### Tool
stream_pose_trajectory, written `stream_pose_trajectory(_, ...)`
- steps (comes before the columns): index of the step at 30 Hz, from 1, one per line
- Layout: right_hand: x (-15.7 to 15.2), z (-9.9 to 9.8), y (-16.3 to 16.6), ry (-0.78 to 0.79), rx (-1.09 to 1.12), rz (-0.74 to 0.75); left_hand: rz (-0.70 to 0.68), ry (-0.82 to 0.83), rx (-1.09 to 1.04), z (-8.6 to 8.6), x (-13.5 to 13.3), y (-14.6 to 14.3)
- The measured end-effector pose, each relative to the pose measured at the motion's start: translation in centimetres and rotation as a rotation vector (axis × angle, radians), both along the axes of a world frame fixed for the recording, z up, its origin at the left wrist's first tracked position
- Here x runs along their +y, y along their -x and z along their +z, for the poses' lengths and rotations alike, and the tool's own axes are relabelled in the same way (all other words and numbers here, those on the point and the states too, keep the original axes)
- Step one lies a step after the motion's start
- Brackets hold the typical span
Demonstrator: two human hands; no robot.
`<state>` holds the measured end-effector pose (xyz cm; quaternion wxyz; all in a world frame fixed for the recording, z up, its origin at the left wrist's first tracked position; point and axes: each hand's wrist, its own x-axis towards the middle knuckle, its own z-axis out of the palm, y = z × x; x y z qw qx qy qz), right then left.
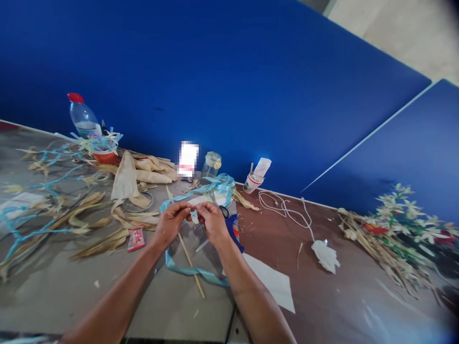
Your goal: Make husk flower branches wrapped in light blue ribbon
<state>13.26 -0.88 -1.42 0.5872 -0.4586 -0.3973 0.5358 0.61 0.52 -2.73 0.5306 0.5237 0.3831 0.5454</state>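
My left hand (174, 220) and my right hand (212, 220) meet over the middle of the table, fingers pinched together on a small pale blue piece (194, 216) held between them. A light blue ribbon (186, 270) loops down from under my hands across the table, and more of it curls behind them. A thin wooden stick (191, 265) lies under my forearms. Scissors (224, 210) with dark handles lie just behind my right hand.
Dried husk strips (125, 191) and blue-wrapped stems (39, 191) cover the left. A plastic bottle (83, 117), a glass jar (211, 165) and a paper cup (253, 181) stand by the blue wall. White cord (287, 210), white paper (272, 282) and finished flowers (398, 224) lie right.
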Motion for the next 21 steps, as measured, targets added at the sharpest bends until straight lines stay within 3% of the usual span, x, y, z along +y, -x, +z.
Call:
stream_pose_trajectory(3,-0.02,-0.15,-0.04,-0.047,-0.077,-0.039,0.036,0.065,-0.098,-0.03,0.02,0.14)
stream_pose_trajectory(7,0.02,0.22,-0.17,-0.052,0.058,-0.106,-0.003,0.124,-0.256,0.21,-0.13,0.22)
stream_pose_trajectory(14,-0.02,0.83,-0.07,-0.059,0.070,-0.108,-0.042,0.184,-0.334,0.80,-0.50,0.03)
stream_pose_trajectory(21,-0.04,0.21,0.06,-0.039,-0.030,-0.067,-0.092,0.223,-0.405,0.91,-0.43,0.07)
